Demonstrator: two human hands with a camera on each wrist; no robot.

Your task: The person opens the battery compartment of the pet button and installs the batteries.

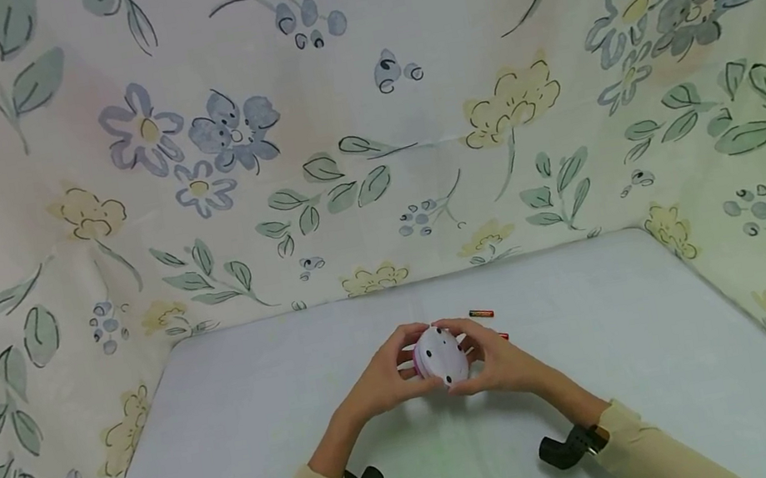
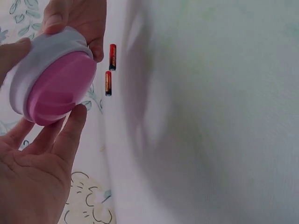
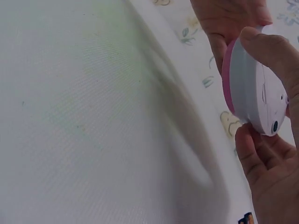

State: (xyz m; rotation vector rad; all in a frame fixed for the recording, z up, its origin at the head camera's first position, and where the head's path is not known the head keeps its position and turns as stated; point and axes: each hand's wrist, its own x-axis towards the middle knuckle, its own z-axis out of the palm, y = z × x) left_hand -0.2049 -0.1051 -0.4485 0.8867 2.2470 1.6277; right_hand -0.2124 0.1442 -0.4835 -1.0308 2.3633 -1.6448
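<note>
A round pink-and-white device is held up over the table between both hands, its white side with several black dots facing the head camera. In the left wrist view its smooth pink dome shows on the underside. My left hand grips the left edge, thumb near and fingers on the far side. My right hand grips the right edge in the same way. From the right wrist, the white casing shows a seam and one dark round spot.
Two red-and-black batteries lie beyond the right hand: a farther battery and a nearer battery partly hidden by that hand. A white cloth covers the table. Floral fabric hangs behind and at both sides.
</note>
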